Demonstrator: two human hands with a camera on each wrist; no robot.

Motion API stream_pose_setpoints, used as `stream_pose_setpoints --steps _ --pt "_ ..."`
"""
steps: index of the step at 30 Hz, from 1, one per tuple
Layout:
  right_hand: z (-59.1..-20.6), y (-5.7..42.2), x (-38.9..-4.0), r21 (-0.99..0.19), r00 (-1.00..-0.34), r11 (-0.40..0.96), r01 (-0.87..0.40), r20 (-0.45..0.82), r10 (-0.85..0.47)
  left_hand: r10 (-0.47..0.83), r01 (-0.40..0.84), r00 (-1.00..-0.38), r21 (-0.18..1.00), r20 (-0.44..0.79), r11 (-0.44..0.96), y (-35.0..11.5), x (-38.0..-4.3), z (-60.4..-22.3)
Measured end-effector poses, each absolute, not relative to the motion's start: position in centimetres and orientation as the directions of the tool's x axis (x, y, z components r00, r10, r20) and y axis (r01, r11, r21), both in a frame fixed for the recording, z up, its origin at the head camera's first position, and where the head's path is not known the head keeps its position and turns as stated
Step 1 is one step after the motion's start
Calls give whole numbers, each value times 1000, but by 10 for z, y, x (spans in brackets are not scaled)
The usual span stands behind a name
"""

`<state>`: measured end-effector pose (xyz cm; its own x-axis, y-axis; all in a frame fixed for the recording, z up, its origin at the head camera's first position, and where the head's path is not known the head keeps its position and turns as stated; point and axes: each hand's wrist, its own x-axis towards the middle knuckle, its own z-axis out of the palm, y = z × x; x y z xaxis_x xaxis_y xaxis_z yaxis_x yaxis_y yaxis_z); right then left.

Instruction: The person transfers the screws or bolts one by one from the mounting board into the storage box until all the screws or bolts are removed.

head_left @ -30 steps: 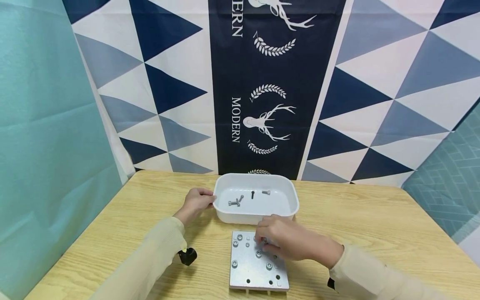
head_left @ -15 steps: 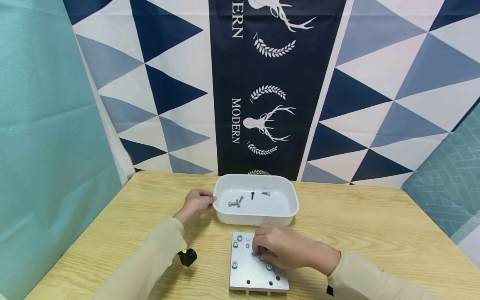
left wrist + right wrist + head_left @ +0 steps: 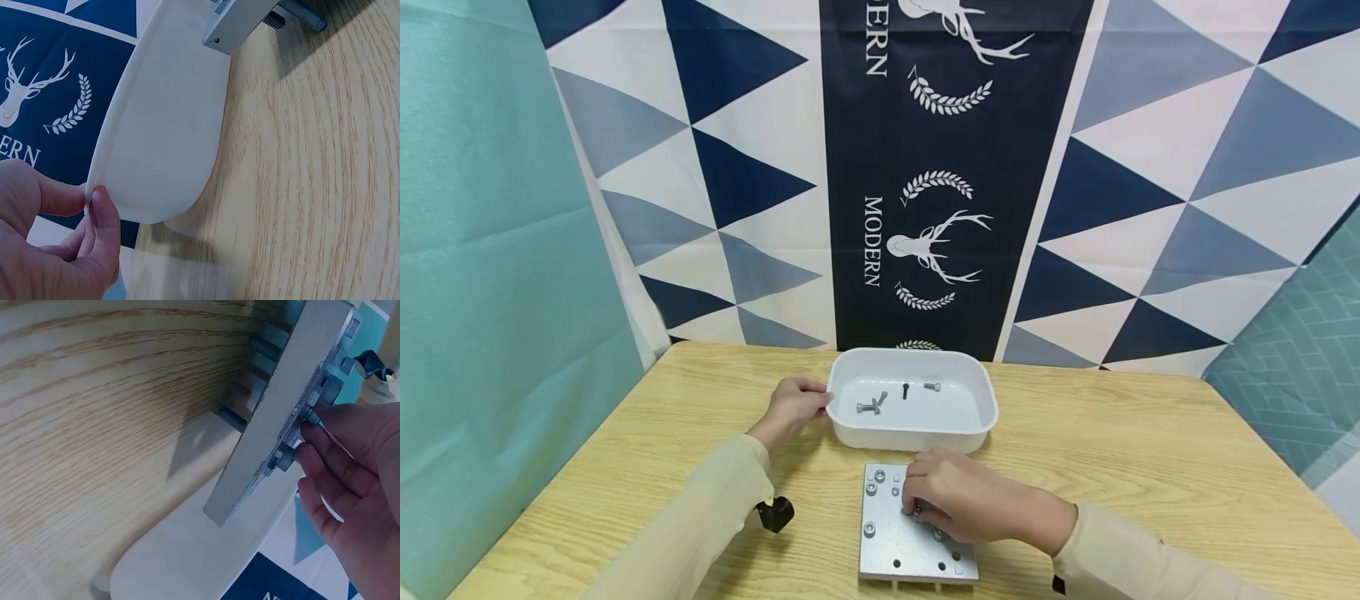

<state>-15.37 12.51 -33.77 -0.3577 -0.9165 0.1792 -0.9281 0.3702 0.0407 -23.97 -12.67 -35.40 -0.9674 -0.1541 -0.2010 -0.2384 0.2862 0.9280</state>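
Note:
My left hand pinches the left rim of a white plastic tub, thumb on one side of the rim and fingers on the other, as the left wrist view shows. In front of the tub is a silver metal plate with several socket-head screws standing in its holes. My right hand is over the plate's right half and hides part of it. In the right wrist view its thumb and index finger pinch a socket-head screw at the plate's top face. Another screw head sits right beside the fingertips.
Several loose silver screws and a black screw lie in the tub. Threaded screw ends stick out below the plate, which is raised above the wooden table. A patterned cloth hangs behind the table.
My right hand has moved from the plate's back right toward its middle, and its fingers have come down onto a screw there. My left hand stays on the tub rim.

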Motion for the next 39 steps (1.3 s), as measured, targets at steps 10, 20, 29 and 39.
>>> stream_pose_setpoints --steps 10,20,29,39 --pt "-337 124 -153 70 -351 368 -927 181 -919 -157 -248 -965 924 -210 292 -126 -241 -354" --pt "-336 124 -154 54 -359 374 -926 181 -916 -155 -246 -966 922 -207 298 -127 -241 -354" --pt "-335 124 -153 62 -344 362 -930 198 -918 -156 -246 -966 924 -208 294 -127 -241 -354" --pt "-334 124 -153 61 -345 364 -929 205 -916 -156 -247 -965 924 -209 292 -127 -241 -354"
